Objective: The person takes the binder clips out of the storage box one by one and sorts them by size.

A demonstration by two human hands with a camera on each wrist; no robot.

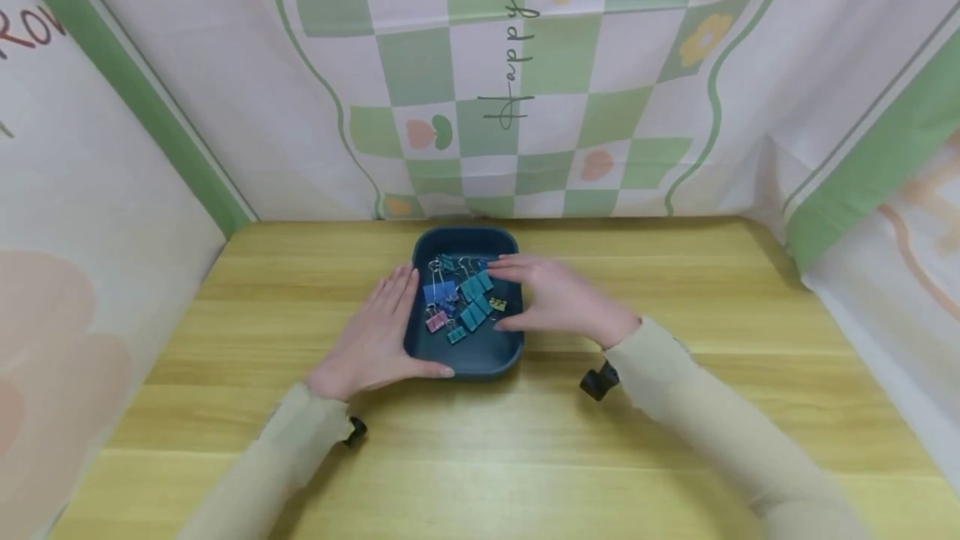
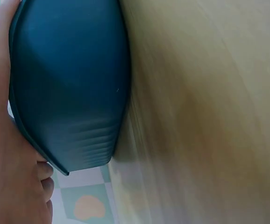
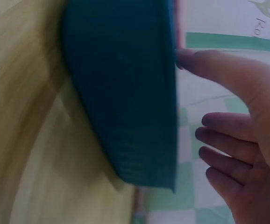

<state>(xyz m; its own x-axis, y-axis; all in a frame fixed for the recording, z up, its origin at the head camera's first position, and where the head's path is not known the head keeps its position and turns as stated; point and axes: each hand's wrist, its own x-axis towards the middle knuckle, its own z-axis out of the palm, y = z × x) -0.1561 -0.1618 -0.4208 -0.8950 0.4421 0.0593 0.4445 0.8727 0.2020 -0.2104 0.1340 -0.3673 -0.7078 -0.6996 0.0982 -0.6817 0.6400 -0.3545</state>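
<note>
A dark blue rectangular tray (image 1: 480, 354) stands on the table, holding several binder clips. Among them are teal binder clips (image 1: 475, 286), a large blue binder clip (image 1: 439, 293), a pink one and a small yellow one. My left hand (image 1: 378, 336) rests along the tray's left rim, fingers straight, thumb laid by the near edge. In the left wrist view it lies against the outer tray wall (image 2: 74, 84). Over the right rim reaches my right hand (image 1: 551, 294), fingers and thumb spread apart. The right wrist view shows nothing between them, the thumb close to the rim.
Light wooden table (image 1: 675, 432) surrounds the tray, whose far side is near the table's back edge. A green and white checked curtain (image 1: 487, 65) hangs behind, with cloth walls on both sides. Black devices (image 1: 600, 382) sit under both wrists.
</note>
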